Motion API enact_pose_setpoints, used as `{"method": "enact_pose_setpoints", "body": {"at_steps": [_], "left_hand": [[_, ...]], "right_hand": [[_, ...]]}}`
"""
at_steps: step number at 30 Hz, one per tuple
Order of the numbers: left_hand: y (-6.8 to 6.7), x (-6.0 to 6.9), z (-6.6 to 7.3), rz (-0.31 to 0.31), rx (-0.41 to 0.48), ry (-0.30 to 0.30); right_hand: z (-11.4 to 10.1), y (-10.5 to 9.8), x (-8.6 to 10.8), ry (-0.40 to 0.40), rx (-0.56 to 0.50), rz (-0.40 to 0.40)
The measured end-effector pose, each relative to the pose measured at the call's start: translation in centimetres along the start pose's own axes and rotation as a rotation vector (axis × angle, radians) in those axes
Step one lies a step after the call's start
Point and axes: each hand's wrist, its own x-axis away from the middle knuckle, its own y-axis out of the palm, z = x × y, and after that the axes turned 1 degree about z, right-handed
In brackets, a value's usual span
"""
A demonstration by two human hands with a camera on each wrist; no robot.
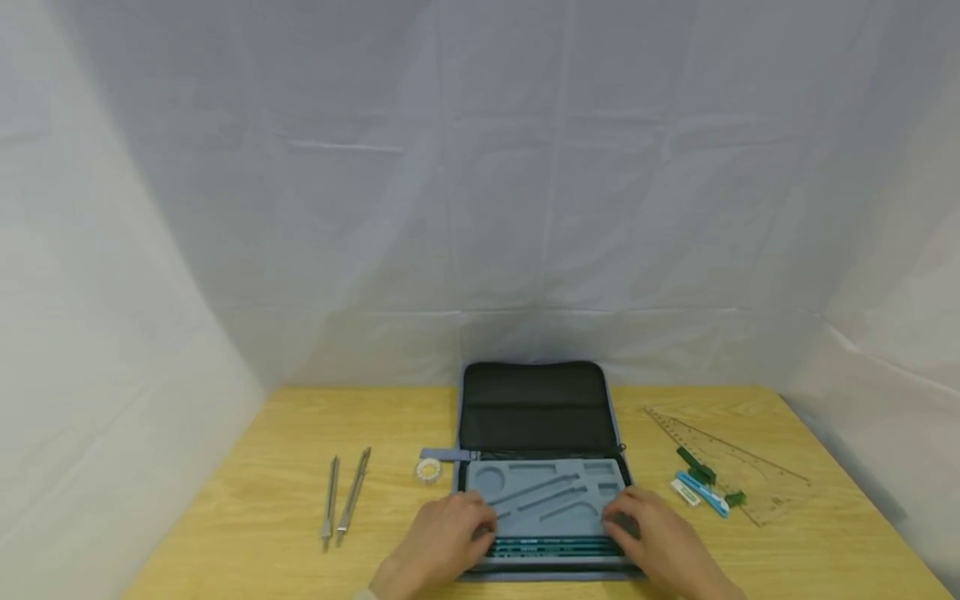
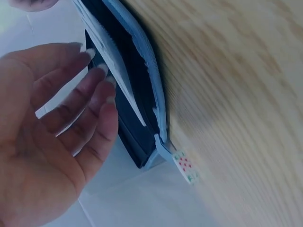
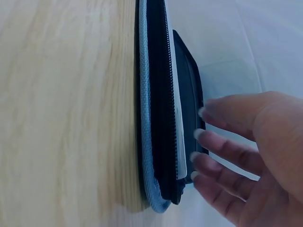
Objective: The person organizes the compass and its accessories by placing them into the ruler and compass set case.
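A zip case with a black-lined lid (image 1: pixel 536 427) lies unfolded at the table's front middle. Its grey-blue tray (image 1: pixel 551 469) has shaped recesses, and several dark green pencils (image 1: pixel 551 546) lie side by side along the front. My left hand (image 1: pixel 447 532) is over the tray's left edge, its fingers loosely bent. Over the right edge is my right hand (image 1: pixel 660 533), bent in a similar way. Both wrist views show the fingers of the left hand (image 2: pixel 57 123) and the right hand (image 3: pixel 251 151) relaxed and spread beside the case, gripping nothing.
Two silver compasses (image 1: pixel 354 497) lie at the left. A small white ring (image 1: pixel 428 479) sits near the case's zip tab (image 1: pixel 442 454). To the right are a clear set square (image 1: pixel 772 471), a white eraser (image 1: pixel 686 493), a blue slim tool (image 1: pixel 705 495) and green pieces (image 1: pixel 697 468).
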Motion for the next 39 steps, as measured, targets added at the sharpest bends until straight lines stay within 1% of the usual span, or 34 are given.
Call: {"method": "enact_pose_setpoints", "body": {"at_steps": [4, 5, 7, 10, 14, 16, 19, 24, 28, 30, 34, 39], "left_hand": [[-0.3, 0.5, -0.6, 0.065, -0.011, -0.003], [-0.4, 0.6, -0.8, 0.073, -0.010, -0.012], [-0.5, 0.8, -1.2, 0.081, -0.018, -0.039], [-0.8, 1.2, -1.6, 0.084, -0.064, -0.092], [-1.0, 1.8, -2.1, 0.111, -0.136, -0.162], [-1.0, 2.1, -2.3, 0.126, -0.150, -0.200], [-1.1, 2.6, -2.8, 0.147, -0.145, -0.245], [-1.2, 3.5, -3.8, 0.198, -0.147, -0.284], [-1.2, 4.3, -4.7, 0.230, -0.153, -0.322], [-1.4, 4.7, -5.3, 0.228, -0.159, -0.351], [-2.1, 5.4, -6.2, 0.198, -0.147, -0.416], [-2.6, 6.1, -6.7, 0.174, -0.134, -0.451]], "right_hand": [[-0.5, 0.3, -0.3, 0.004, 0.009, 0.108], [-0.6, 0.4, -0.4, -0.003, 0.011, 0.127], [-0.8, 0.6, -0.6, -0.016, 0.012, 0.138], [-0.9, 0.9, -0.9, -0.023, 0.008, 0.110], [-1.2, 1.2, -1.3, -0.015, -0.008, 0.054], [-1.4, 1.4, -1.5, -0.018, -0.023, 0.040], [-1.9, 1.6, -1.8, -0.040, -0.031, 0.034], [-2.9, 1.9, -2.6, -0.085, -0.034, 0.026], [-3.5, 2.4, -3.2, -0.102, -0.056, 0.001], [-3.8, 2.7, -3.5, -0.117, -0.054, -0.014], [-4.6, 3.3, -4.3, -0.141, -0.043, -0.040], [-5.7, 3.7, -5.3, -0.170, -0.030, -0.071]]}}
